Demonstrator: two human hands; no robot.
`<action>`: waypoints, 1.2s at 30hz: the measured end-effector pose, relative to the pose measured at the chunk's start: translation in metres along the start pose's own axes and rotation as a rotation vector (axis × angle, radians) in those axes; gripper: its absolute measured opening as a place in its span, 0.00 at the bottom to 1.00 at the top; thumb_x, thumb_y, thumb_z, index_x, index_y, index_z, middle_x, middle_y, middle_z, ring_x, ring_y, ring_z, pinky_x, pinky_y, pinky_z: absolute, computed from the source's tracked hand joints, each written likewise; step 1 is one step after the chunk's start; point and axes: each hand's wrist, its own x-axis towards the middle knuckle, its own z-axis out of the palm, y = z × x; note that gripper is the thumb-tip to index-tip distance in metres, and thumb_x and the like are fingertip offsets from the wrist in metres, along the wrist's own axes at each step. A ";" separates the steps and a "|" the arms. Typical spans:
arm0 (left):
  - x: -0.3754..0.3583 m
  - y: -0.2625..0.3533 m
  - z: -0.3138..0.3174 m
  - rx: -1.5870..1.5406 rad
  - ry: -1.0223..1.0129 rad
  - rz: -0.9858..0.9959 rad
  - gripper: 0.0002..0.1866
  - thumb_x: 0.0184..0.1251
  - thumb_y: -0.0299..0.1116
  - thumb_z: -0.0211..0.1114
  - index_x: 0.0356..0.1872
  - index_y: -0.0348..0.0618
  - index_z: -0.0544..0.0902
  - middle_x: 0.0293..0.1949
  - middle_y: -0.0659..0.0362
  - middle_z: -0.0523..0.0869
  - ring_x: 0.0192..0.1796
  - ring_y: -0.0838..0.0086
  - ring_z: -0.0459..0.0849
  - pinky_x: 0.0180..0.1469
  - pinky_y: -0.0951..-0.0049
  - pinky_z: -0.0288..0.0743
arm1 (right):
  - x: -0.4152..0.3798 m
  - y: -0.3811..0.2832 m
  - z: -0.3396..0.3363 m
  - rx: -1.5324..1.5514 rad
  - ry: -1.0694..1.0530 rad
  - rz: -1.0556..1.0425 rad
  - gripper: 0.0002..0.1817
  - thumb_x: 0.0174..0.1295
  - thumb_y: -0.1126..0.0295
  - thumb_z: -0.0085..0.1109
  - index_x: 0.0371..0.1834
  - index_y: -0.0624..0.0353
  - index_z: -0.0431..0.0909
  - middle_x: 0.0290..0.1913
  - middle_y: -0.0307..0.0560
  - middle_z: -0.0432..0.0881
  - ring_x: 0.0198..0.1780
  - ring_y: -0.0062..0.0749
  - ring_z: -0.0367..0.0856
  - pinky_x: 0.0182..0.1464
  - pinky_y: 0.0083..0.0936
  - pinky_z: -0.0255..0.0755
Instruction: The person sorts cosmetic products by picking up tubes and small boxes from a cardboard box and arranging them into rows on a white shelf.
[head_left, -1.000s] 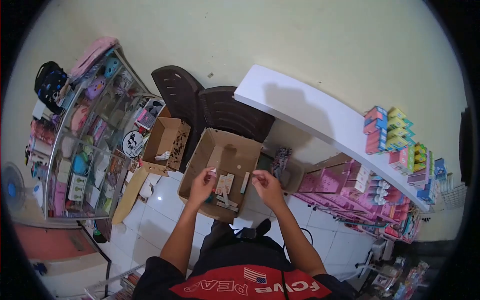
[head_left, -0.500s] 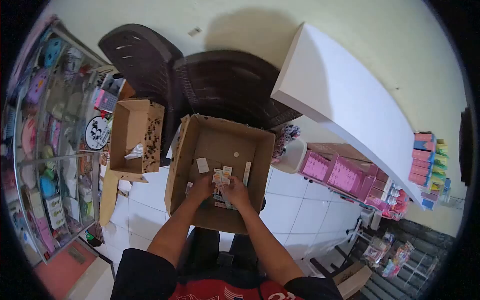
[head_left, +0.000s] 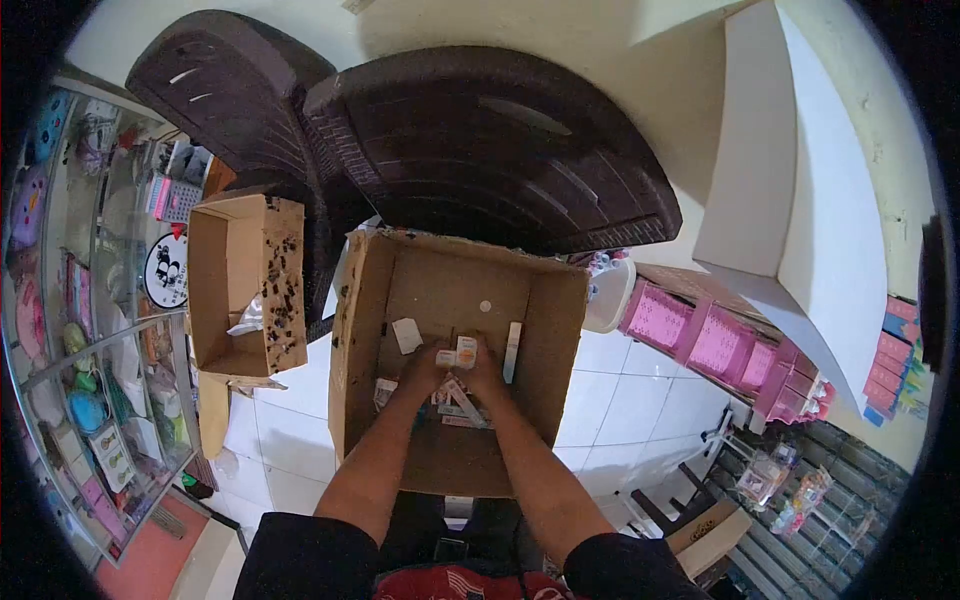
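Observation:
Both of my hands are down inside an open cardboard box (head_left: pixel 450 262). My left hand (head_left: pixel 423 368) is closed around a small white-and-orange carton (head_left: pixel 446 357). Beside it, my right hand (head_left: pixel 484 374) grips another small white-and-orange carton (head_left: pixel 467 349), and the two hands nearly meet. Below them lie several small printed packs (head_left: pixel 464 405), partly covered by the wrists. A white rectangular piece (head_left: pixel 407 336) rests left of the hands, a slim upright carton (head_left: pixel 512 350) to the right. A round white disc (head_left: pixel 486 306) is on the box bottom.
A smaller cardboard box (head_left: pixel 225 280) with crumpled white plastic stands to the left, near a glass display case (head_left: pixel 110 330). Dark plastic chairs (head_left: pixel 480 150) are behind. To the right are a white bin (head_left: pixel 612 297), a pink shelf unit (head_left: pixel 690 325) and a white panel (head_left: pixel 810 180).
My view has shifted, so the chairs and the box look larger. The hands have moved slightly toward the far side of the box, with the small cartons still between them.

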 end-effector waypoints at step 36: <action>-0.191 0.146 -0.124 -0.436 0.272 0.517 0.22 0.63 0.27 0.73 0.59 0.42 0.81 0.51 0.52 0.88 0.53 0.70 0.86 0.55 0.69 0.80 | -0.197 -0.186 -0.159 0.301 0.189 -0.408 0.26 0.62 0.78 0.69 0.63 0.61 0.69 0.52 0.48 0.83 0.56 0.29 0.83 0.57 0.28 0.77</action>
